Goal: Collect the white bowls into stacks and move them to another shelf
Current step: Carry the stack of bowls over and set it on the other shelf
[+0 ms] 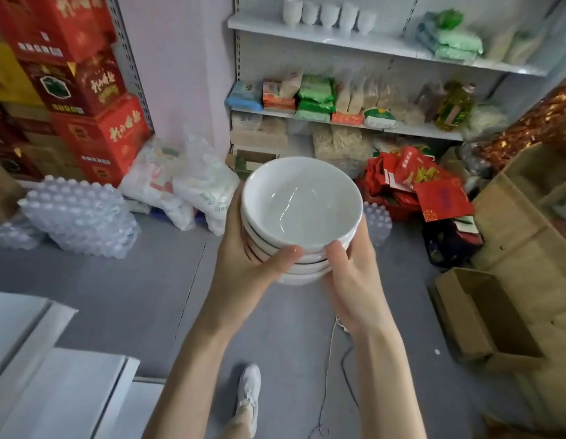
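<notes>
Centrally, a stack of white bowls (302,210), nested upright, mouths up, stack axis roughly vertical, mid-frame above the floor. Gripped by left hand (243,264) and right hand (354,277), thumbs in front. Upper right, white shelf (370,47) bearing white crockery (329,14).

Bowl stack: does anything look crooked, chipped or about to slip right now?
Nothing stands out on the bowl stack: it sits evenly nested, gripped at both sides by the left hand and right hand, no chips visible. On the floor, a loose cable trails by the shoe, a possible trip hazard.
</notes>
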`<state>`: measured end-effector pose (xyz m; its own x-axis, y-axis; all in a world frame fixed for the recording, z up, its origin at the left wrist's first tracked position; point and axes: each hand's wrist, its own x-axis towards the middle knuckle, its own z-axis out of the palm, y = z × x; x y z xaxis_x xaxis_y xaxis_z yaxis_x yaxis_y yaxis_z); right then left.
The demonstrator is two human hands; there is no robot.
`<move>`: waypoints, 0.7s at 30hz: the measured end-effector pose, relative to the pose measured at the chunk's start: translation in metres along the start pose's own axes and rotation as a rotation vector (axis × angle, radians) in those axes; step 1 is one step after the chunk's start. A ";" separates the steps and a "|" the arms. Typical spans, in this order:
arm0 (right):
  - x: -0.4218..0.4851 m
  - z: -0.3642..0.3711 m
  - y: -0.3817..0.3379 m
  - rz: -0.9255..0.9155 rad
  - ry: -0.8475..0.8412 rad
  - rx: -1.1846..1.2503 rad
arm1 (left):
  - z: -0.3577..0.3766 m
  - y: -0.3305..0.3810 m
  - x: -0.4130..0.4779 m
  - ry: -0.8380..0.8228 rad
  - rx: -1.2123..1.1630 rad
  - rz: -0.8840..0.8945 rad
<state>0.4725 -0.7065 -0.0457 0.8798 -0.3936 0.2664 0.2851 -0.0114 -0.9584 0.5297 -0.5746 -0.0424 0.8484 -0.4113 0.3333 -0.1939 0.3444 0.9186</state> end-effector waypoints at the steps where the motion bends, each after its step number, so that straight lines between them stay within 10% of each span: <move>1: 0.028 -0.001 0.001 -0.011 0.007 -0.013 | 0.000 -0.005 0.029 -0.015 -0.015 0.009; 21: 0.460 -0.064 0.096 -0.046 0.094 0.037 | 0.009 -0.143 0.465 -0.046 0.073 0.013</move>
<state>0.8801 -0.9471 -0.0218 0.8262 -0.4784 0.2977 0.3396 0.0013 -0.9406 0.9472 -0.8223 -0.0166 0.8222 -0.4466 0.3529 -0.2414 0.2878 0.9268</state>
